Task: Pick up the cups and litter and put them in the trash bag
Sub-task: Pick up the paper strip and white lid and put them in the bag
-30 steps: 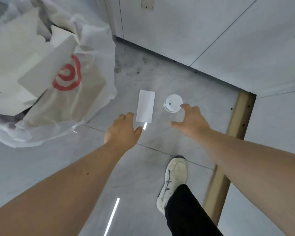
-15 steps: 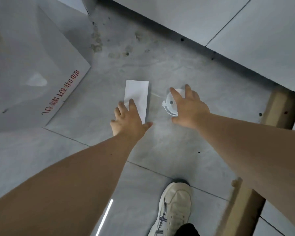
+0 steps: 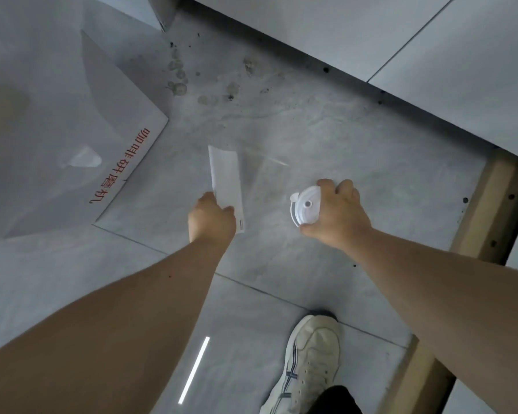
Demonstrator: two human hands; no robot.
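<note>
Left hand (image 3: 211, 218) closed on the near end of a white paper slip (image 3: 226, 182), thumb across its face, the far end tilted up and away over the grey tiled floor (image 3: 281, 135). Right hand (image 3: 337, 213) wrapped around a cup with a white plastic lid (image 3: 305, 206), fingers curled over the far rim, thumb at the near side, lid facing up toward the camera with a small round sip hole at its middle. Whether the cup is touching the floor or lifted off it: cannot tell. Slip and cup near each other, not touching. To the left, a large white box (image 3: 72, 130) with red printed characters along its edge. To the right, a tan wooden beam (image 3: 491, 204) running along the tiles. Lower down, a white sneaker (image 3: 308, 363) planted on the floor.
</note>
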